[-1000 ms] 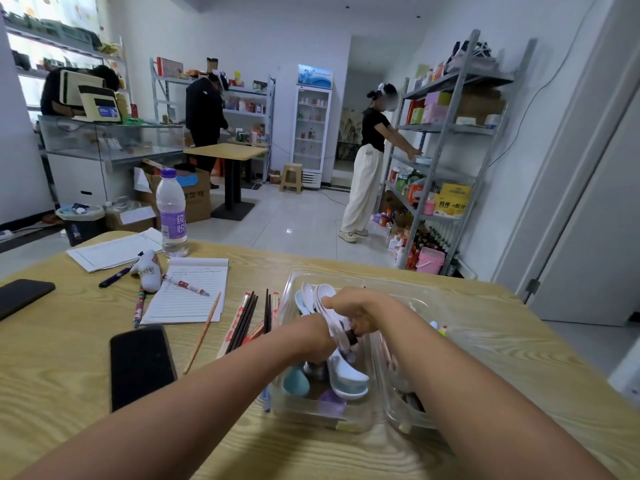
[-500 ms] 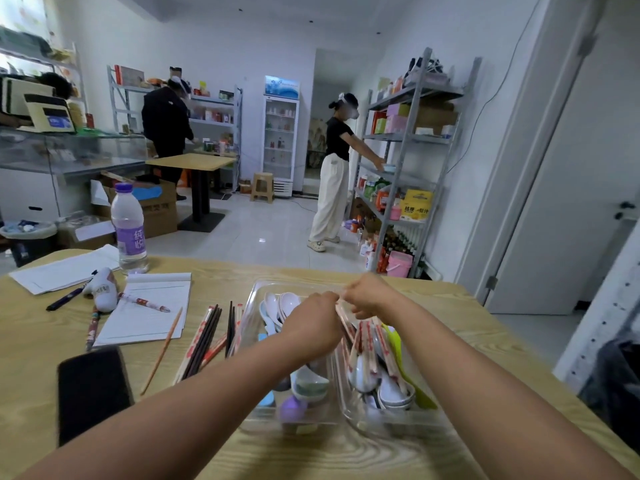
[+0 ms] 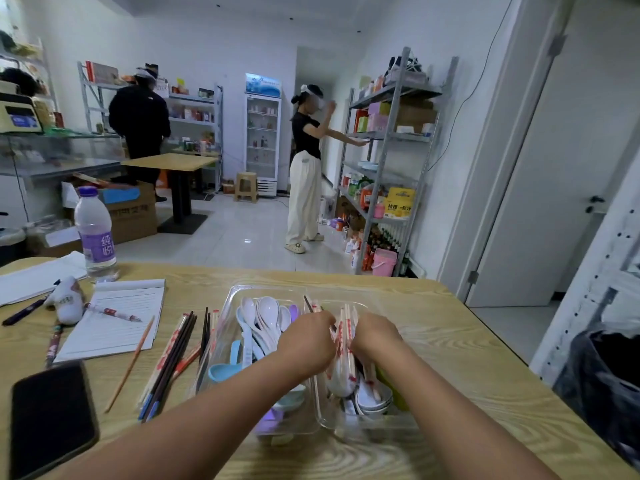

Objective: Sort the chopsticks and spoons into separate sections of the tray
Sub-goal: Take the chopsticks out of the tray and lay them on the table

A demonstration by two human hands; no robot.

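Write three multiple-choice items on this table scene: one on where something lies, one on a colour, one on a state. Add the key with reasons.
1. Where do the loose chopsticks outside the tray lie?
A. On the table left of the tray
B. On the notepad
C. Under the phone

2. What colour is the bottle cap?
A. Red
B. Purple
C. Green

3. What are the left hand and right hand doing?
A. Resting flat on the table
B. Gripping wrapped chopsticks over the right section
C. Holding the bottle

Key: 1 A, they lie between the notepad and the tray's left wall. 2 B, the cap matches the purple label. 3 B, both sets of fingers close round the bundle between them.
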